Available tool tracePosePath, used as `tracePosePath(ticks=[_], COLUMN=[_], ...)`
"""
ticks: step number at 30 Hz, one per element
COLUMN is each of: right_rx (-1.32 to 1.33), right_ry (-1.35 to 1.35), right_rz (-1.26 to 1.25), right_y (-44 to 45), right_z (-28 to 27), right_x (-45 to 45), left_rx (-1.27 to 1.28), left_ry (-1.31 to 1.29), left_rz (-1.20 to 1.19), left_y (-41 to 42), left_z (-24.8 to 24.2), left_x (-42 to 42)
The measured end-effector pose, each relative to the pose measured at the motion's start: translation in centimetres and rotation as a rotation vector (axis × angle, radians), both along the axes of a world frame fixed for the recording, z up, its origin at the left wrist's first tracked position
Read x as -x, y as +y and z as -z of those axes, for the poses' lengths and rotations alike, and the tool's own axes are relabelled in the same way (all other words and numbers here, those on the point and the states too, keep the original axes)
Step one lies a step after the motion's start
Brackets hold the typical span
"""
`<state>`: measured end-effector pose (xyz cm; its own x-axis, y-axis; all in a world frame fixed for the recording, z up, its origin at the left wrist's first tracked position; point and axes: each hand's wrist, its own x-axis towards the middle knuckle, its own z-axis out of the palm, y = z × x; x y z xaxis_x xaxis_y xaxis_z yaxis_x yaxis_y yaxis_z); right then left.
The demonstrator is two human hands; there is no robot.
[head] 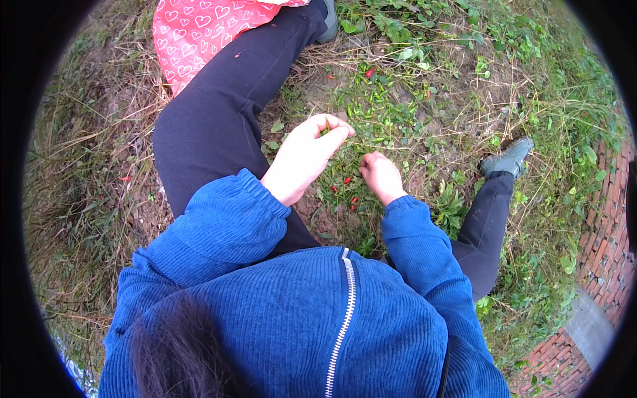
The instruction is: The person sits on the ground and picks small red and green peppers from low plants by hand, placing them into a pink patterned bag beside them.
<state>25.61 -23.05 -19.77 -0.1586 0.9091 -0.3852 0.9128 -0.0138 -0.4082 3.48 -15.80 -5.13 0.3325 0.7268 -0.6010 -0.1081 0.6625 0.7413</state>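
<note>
My left hand (311,154) is raised over the ground with a small green chilli pepper (326,127) pinched between its thumb and fingers. To its right and a little lower, my right hand (382,175) is near the ground, fingers curled down; whether anything is in them cannot be told. Beyond both hands, many small green chilli peppers (378,94) lie scattered on the grass. Some red chilli peppers lie among them, one (370,72) at the far side. Between my hands and body are more red chilli peppers (348,180).
A red plastic bag with white hearts (199,35) lies beyond my left leg (214,109). My right shoe (508,158) rests on the weedy ground. Brick paving (604,234) with a grey slab (589,326) runs along the right edge. Dry grass surrounds me.
</note>
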Motion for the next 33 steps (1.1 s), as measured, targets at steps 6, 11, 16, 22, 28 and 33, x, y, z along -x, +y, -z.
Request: tracePosePath(ticks=[6, 11, 16, 22, 28, 33], right_rx=[0.308, 0.222, 0.087, -0.05, -0.272, -0.087], right_ry=[-0.231, -0.123, -0.167, 0.064, -0.057, -0.136], right_rz=[-0.167, -0.127, -0.072, -0.1, 0.08, 0.197], right_y=[-2.8, -2.9, -2.9, -1.8, 5.7, 6.5], right_z=[-1.3, -1.9, -1.3, -2.0, 0.3, 0.1], right_x=[0.2, -0.4, 1.6, -0.7, -3.3, -3.7], left_rx=[0.008, -0.01, 0.001, 0.071, 0.083, 0.119], left_ry=[0.009, 0.007, 0.027, -0.065, -0.12, -0.054], left_rz=[0.019, 0.036, 0.044, -0.054, -0.19, -0.132], left_y=[0.0, -0.2, -0.2, -0.1, -0.1, -0.1], left_z=[0.2, 0.6, 0.4, -0.1, 0.4, 0.5], left_x=[0.0, -0.1, -0.1, 0.0, -0.1, -0.2])
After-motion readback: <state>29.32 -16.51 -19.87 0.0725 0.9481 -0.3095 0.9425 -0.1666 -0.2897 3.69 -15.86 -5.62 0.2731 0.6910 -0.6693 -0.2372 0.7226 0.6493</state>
